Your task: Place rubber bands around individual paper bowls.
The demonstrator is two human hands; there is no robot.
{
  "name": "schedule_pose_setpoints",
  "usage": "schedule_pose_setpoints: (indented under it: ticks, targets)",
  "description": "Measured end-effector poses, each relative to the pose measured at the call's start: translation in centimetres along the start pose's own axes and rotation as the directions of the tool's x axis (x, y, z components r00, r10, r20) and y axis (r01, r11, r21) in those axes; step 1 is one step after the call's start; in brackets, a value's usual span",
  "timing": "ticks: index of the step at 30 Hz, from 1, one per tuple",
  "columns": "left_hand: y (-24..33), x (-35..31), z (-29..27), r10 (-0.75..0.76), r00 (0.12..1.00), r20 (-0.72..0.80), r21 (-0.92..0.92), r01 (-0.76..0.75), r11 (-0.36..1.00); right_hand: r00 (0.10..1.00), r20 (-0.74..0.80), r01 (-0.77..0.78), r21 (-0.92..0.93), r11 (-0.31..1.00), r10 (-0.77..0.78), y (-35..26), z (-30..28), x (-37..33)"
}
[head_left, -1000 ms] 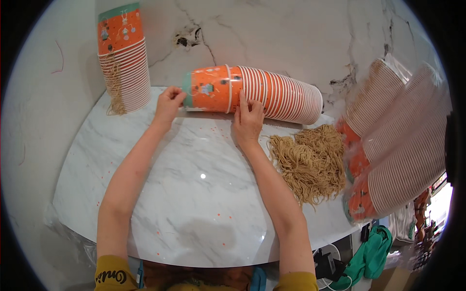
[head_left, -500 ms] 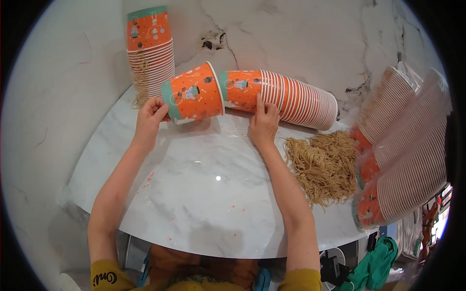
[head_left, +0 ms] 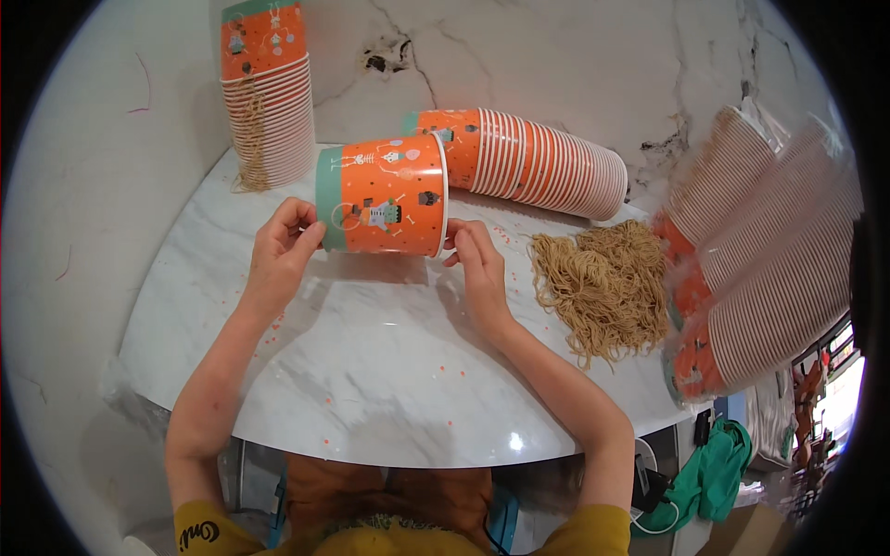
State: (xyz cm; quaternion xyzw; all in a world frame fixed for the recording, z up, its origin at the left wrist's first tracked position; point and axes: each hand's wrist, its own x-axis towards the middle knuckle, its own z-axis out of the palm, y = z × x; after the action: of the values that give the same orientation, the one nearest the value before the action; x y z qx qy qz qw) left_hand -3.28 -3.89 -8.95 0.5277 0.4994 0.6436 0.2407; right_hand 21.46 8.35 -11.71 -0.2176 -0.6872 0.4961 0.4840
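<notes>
A large orange paper cup [head_left: 389,190] with a green band and cartoon figures lies sideways in the air above the table, its white rim to the right. My left hand [head_left: 286,243] is closed on the green base end, thumb in front. At the lower rim, my right hand [head_left: 477,269] has its bent fingers against the cup; some fingertips are hidden. Behind it, a nested stack of matching cups [head_left: 556,167] lies on its side. To the right of my right hand is a pile of tan string [head_left: 603,289].
An upright stack of cups [head_left: 278,120] stands at the back left, tan strings hanging down its side. Several plastic-wrapped cup stacks [head_left: 774,306] lean at the right edge. Small orange specks dot the marble-patterned table [head_left: 371,371]. A green cloth [head_left: 709,477] hangs below at right.
My right hand has left the lying stack and come to the held cup's rim. The cup has shifted slightly right and turned more level. The whole view has also shifted a little.
</notes>
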Motion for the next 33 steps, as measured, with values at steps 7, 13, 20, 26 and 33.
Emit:
schedule_pose_setpoints:
  ticks: [7, 13, 20, 26, 33]
  targets:
    - [-0.4, -0.4, 0.6, 0.064, 0.994, -0.091, 0.186, -0.047, 0.981, 0.96, 0.095, 0.278, -0.353, 0.893, -0.261, -1.9, 0.2, -0.3]
    - [3.5, -1.0, 1.0, 0.615, 0.787, 0.045, 0.643, -0.494, 0.586, 0.673, 0.384, 0.67, -0.678, 0.302, -0.632, -4.9, -1.4, 1.5]
    - [4.6, -1.7, 1.6, 0.569, 0.738, 0.362, 0.635, -0.642, 0.429, 0.659, 0.418, 0.721, -0.588, 0.366, -0.626, -4.4, -0.3, 1.5]
    - [4.8, -2.0, 1.3, 0.422, 0.838, 0.346, 0.606, -0.544, 0.581, 0.69, 0.275, 0.679, -0.565, 0.468, -0.67, -4.8, 2.1, 0.4]
    - [7.2, -3.0, 1.5, 0.059, 0.979, 0.197, 0.262, -0.11, 0.959, 0.797, 0.316, 0.604, -0.409, 0.684, -0.514, -4.5, 4.7, -2.1]
